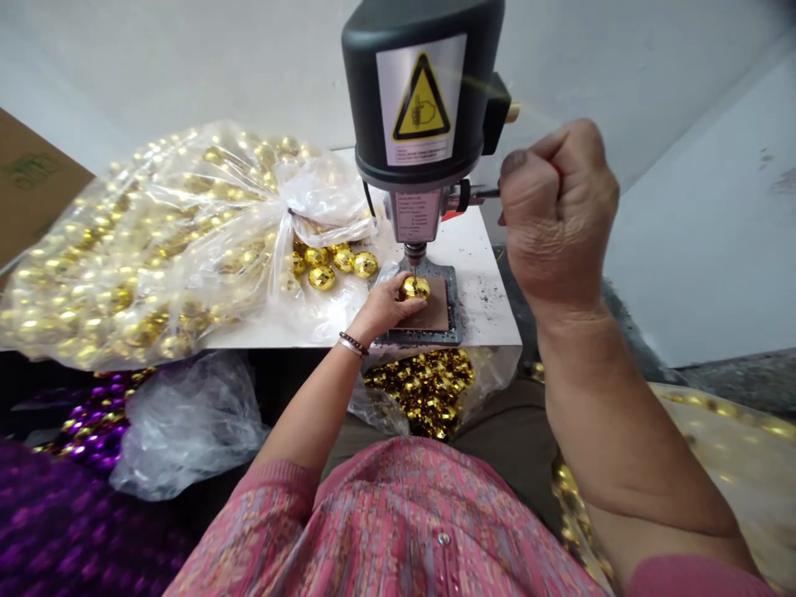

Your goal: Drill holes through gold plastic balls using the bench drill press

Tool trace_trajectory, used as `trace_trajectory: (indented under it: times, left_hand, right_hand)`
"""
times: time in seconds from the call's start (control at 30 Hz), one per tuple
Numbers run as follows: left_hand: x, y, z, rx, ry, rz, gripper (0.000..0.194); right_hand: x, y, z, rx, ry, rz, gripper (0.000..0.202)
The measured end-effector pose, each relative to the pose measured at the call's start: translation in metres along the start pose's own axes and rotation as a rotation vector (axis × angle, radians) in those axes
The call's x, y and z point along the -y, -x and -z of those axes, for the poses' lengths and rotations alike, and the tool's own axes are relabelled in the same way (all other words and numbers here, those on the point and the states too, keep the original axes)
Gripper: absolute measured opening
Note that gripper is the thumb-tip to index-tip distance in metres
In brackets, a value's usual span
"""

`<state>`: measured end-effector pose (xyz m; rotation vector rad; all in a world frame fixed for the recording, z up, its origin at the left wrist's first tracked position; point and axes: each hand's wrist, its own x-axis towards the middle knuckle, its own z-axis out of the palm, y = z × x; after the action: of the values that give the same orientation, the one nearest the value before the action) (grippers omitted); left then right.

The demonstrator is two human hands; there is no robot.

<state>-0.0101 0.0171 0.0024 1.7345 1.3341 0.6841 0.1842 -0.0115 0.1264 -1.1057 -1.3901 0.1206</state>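
My left hand (386,308) grips a shiny gold faceted ball (415,288) between thumb and fingers, on the brown pad (437,307) of a small drill press (429,99). The thin drill bit comes down onto the top of the ball; whether it has entered cannot be made out. My right hand (556,215) is closed in a fist around the press's feed lever (487,191), right of the black motor housing. Several loose gold balls (322,276) lie to the left of the press, by the mouth of a plastic bag.
A big clear bag of gold balls (143,249) covers the left of the white table (488,319). Below the table edge hangs an open bag of gold balls (429,390). Purple balls (93,423) and crumpled plastic (192,423) are lower left; another bag (734,464) is lower right.
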Motion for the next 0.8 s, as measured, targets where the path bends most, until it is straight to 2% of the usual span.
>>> trace_trajectory:
  times: [0.3, 0.6, 0.8]
  left_hand:
    - [0.001, 0.001, -0.004, -0.020, -0.041, -0.053, 0.053]
    - [0.005, -0.001, -0.006, -0.015, -0.028, -0.090, 0.040]
    - [0.002, 0.000, -0.006, -0.012, -0.038, -0.067, 0.043]
  right_hand:
    - [-0.013, 0.022, -0.002, -0.089, -0.029, 0.105, 0.025]
    - [-0.022, 0.029, 0.006, 0.010, 0.053, 0.065, 0.018]
    - [-0.036, 0.043, 0.007, 0.032, 0.059, 0.095, 0.019]
